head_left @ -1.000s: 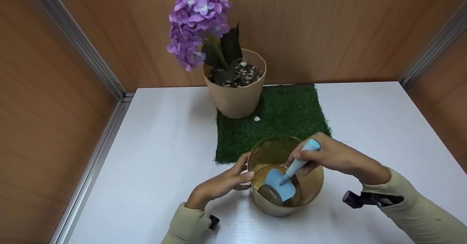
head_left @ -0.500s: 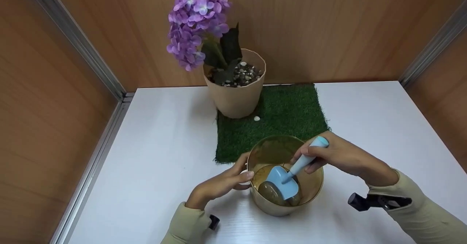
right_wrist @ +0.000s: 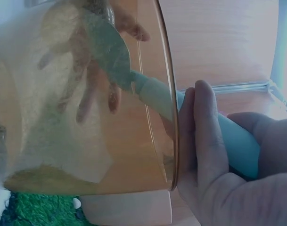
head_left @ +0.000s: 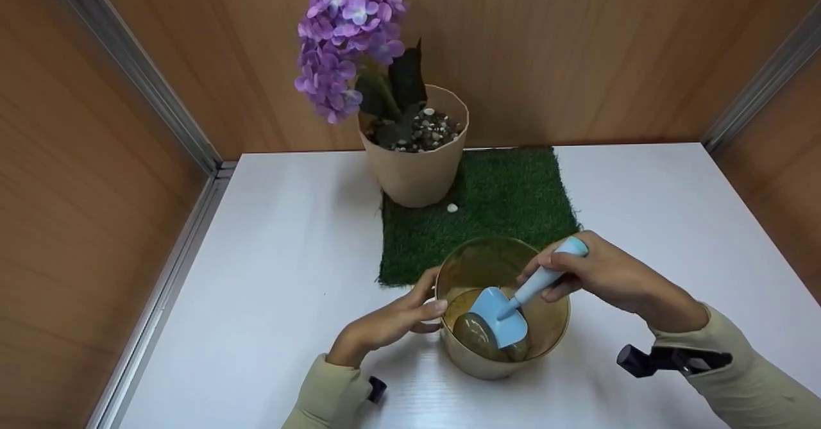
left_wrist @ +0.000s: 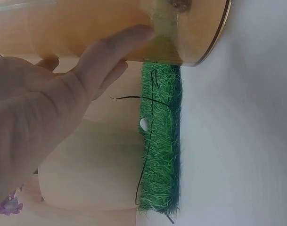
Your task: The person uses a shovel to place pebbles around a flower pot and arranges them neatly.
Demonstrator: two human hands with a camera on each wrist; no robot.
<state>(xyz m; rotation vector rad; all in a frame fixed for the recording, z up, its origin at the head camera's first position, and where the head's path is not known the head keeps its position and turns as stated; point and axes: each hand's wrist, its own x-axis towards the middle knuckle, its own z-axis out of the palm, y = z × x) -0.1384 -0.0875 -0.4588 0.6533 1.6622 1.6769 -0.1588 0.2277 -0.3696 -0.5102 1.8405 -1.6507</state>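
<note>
My right hand point(head_left: 606, 275) grips the handle of a small light-blue hand shovel point(head_left: 500, 317), above the right rim of a see-through amber container point(head_left: 465, 368). The handle tilts up to the right, and the blade is down inside the container. Two smooth, glossy stones point(head_left: 476, 331) lie at the bottom, one partly hidden behind the blade. On the container's left side, my left hand point(head_left: 394, 317) rests with its thumb near the rim; in the left wrist view its fingers point(left_wrist: 127, 40) lie extended along the wall. Through the wall, the right wrist view shows those fingers spread.
A beige pot point(head_left: 417, 176) with purple flowers point(head_left: 340, 44) and pebbly soil stands at the back, partly on a green grass mat point(head_left: 513, 185). A white pebble point(head_left: 453, 208) lies on the mat. Wood-grain panels point(head_left: 577, 57) enclose the white table point(head_left: 276, 243).
My right hand and the shovel have moved slightly up and to the right, uncovering more of the larger stone. My left hand and the container stay where they were.
</note>
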